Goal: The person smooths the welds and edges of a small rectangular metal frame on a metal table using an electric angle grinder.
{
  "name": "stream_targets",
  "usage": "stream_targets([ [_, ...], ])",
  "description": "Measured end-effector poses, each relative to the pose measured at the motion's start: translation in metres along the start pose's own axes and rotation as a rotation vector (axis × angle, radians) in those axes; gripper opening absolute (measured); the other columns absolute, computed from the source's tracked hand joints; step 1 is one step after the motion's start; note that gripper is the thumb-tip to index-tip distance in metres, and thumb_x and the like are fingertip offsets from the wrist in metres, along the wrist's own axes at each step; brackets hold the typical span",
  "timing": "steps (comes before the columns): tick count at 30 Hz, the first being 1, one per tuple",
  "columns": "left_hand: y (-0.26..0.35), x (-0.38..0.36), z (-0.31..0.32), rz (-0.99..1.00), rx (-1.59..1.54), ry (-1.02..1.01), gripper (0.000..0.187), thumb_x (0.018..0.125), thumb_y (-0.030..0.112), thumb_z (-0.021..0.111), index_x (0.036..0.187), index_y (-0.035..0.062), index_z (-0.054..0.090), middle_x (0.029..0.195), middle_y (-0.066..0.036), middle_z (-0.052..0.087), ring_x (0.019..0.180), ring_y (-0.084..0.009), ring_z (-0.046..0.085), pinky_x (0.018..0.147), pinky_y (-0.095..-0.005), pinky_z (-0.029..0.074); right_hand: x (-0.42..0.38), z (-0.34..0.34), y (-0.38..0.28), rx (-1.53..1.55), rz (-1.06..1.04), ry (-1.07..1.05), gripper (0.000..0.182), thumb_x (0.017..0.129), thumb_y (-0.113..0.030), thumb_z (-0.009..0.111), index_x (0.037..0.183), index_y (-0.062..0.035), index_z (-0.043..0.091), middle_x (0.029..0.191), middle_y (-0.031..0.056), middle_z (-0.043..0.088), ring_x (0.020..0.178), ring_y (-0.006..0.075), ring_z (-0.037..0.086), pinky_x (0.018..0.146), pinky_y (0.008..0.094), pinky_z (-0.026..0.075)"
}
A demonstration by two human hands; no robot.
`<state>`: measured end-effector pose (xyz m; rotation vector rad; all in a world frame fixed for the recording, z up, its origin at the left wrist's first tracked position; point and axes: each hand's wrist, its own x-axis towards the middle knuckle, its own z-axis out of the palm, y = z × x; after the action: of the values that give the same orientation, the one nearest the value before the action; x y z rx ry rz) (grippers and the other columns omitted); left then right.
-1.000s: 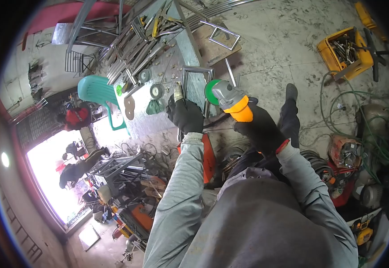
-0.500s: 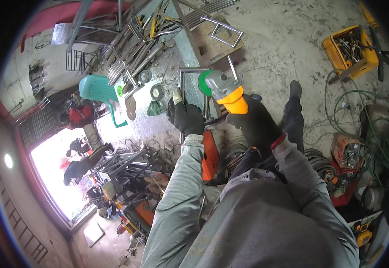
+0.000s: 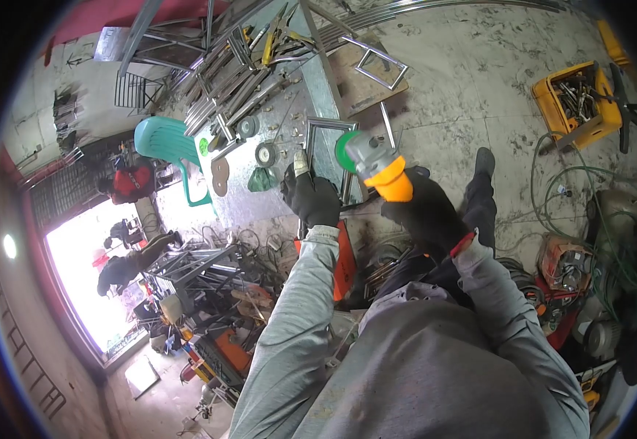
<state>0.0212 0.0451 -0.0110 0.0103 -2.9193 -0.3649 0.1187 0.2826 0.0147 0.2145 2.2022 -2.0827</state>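
Note:
In my gloved right hand [image 3: 426,214] is an angle grinder [image 3: 378,167] with a grey head and an orange-yellow body. Its green disc [image 3: 345,151] lies over the right side of a shiny rectangular metal frame [image 3: 331,124] on the worktable [image 3: 241,208]. My left hand [image 3: 312,199], in a dark glove with a pale wrapped digit, is closed around the frame's left side near the table edge. A small caster wheel [image 3: 265,154] and a dark green bag [image 3: 263,179] sit left of that hand.
Metal bars [image 3: 219,99] and pliers [image 3: 270,45] lie piled on the table's far part. A teal plastic chair [image 3: 161,137] stands beyond its left edge. At right are a yellow crate [image 3: 549,99] of metal parts and a green hose [image 3: 589,168]. Another person [image 3: 124,271] is by the bright doorway.
The view has shifted, so the table and frame appear slightly lower and further right. The grinder has moved slightly along the frame's right side. Both hands keep their hold.

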Motion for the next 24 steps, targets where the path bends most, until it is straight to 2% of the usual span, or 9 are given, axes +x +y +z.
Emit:
stream_targets([
  [6, 0.001, 0.000, 0.000, -0.048, 0.028, -0.017, 0.059, 0.088, 0.013, 0.058, 0.145, 0.0070, 0.068, 0.143, -0.026, 0.066, 0.134, -0.0491, 0.057, 0.118, -0.0571, 0.041, 0.003, 0.008, 0.007, -0.028, -0.047, 0.049, 0.038, 0.085, -0.016, 0.081, 0.118, -0.0026, 0.067, 0.100, 0.0138, 0.072, 0.088, 0.0308, 0.072, 0.078, 0.0427, 0.058],
  [9, 0.006, 0.001, -0.007, -0.069, 0.015, -0.078, 0.058, 0.088, 0.014, 0.058, 0.145, 0.0067, 0.068, 0.143, -0.027, 0.065, 0.134, -0.0499, 0.057, 0.117, -0.0580, 0.041, 0.010, 0.000, 0.006, -0.043, -0.228, 0.028, 0.035, 0.087, -0.015, 0.080, 0.116, -0.0018, 0.066, 0.094, 0.0100, 0.071, 0.080, 0.0248, 0.071, 0.074, 0.0409, 0.057],
  [12, -0.007, -0.004, 0.001, -0.016, 0.051, -0.040, 0.058, 0.088, 0.015, 0.058, 0.145, 0.0062, 0.068, 0.143, -0.029, 0.065, 0.134, -0.0515, 0.057, 0.118, -0.0584, 0.040, 0.003, 0.005, 0.019, 0.270, 0.056, 0.061, 0.032, 0.089, -0.015, 0.078, 0.115, -0.0005, 0.067, 0.090, 0.0063, 0.070, 0.076, 0.0203, 0.070, 0.072, 0.0382, 0.058],
  [15, -0.013, -0.003, 0.003, 0.018, 0.069, -0.016, 0.058, 0.088, 0.018, 0.059, 0.144, 0.0057, 0.068, 0.142, -0.031, 0.066, 0.133, -0.0532, 0.057, 0.120, -0.0587, 0.039, -0.009, 0.006, 0.034, 0.354, 0.200, 0.047, 0.034, 0.089, -0.020, 0.080, 0.115, -0.0017, 0.069, 0.104, 0.0120, 0.074, 0.092, 0.0264, 0.073, 0.080, 0.0411, 0.058],
  [18, -0.004, -0.002, -0.001, -0.030, 0.045, -0.040, 0.057, 0.088, 0.019, 0.060, 0.142, 0.0046, 0.069, 0.139, -0.031, 0.067, 0.133, -0.0531, 0.057, 0.119, -0.0583, 0.040, -0.011, 0.005, 0.041, 0.463, 0.196, 0.012, 0.034, 0.093, -0.016, 0.078, 0.120, 0.0003, 0.067, 0.100, 0.0069, 0.073, 0.087, 0.0192, 0.074, 0.078, 0.0357, 0.061],
  [20, -0.015, -0.004, 0.007, 0.005, 0.061, -0.007, 0.056, 0.088, 0.019, 0.061, 0.141, 0.0044, 0.069, 0.138, -0.031, 0.068, 0.132, -0.0528, 0.058, 0.118, -0.0581, 0.041, -0.023, 0.005, 0.028, 0.038, -0.142, 0.010, 0.034, 0.094, -0.015, 0.078, 0.124, 0.0001, 0.068, 0.111, 0.0075, 0.073, 0.096, 0.0192, 0.073, 0.082, 0.0374, 0.062],
  [21, -0.020, -0.006, 0.011, 0.037, 0.076, 0.028, 0.055, 0.088, 0.019, 0.061, 0.140, 0.0042, 0.070, 0.137, -0.031, 0.068, 0.131, -0.0525, 0.058, 0.117, -0.0578, 0.042, -0.031, 0.014, 0.033, 0.040, -0.138, 0.012, 0.034, 0.094, -0.015, 0.078, 0.124, 0.0001, 0.068, 0.111, 0.0075, 0.073, 0.096, 0.0192, 0.073, 0.082, 0.0374, 0.062],
  [23, -0.018, -0.007, 0.008, 0.019, 0.066, -0.001, 0.055, 0.088, 0.019, 0.061, 0.140, 0.0042, 0.070, 0.137, -0.031, 0.068, 0.131, -0.0521, 0.059, 0.116, -0.0576, 0.042, -0.040, 0.035, 0.043, 0.537, 0.113, 0.009, 0.037, 0.096, -0.014, 0.079, 0.129, -0.0003, 0.069, 0.119, 0.0082, 0.073, 0.103, 0.0201, 0.072, 0.087, 0.0394, 0.061],
  [24, -0.016, -0.007, 0.005, -0.002, 0.056, -0.026, 0.055, 0.088, 0.018, 0.061, 0.140, 0.0043, 0.070, 0.137, -0.030, 0.068, 0.130, -0.0518, 0.059, 0.116, -0.0574, 0.043, -0.039, 0.039, 0.046, 0.538, 0.114, 0.010, 0.037, 0.096, -0.014, 0.079, 0.129, -0.0003, 0.069, 0.119, 0.0082, 0.073, 0.103, 0.0201, 0.072, 0.087, 0.0394, 0.061],
])
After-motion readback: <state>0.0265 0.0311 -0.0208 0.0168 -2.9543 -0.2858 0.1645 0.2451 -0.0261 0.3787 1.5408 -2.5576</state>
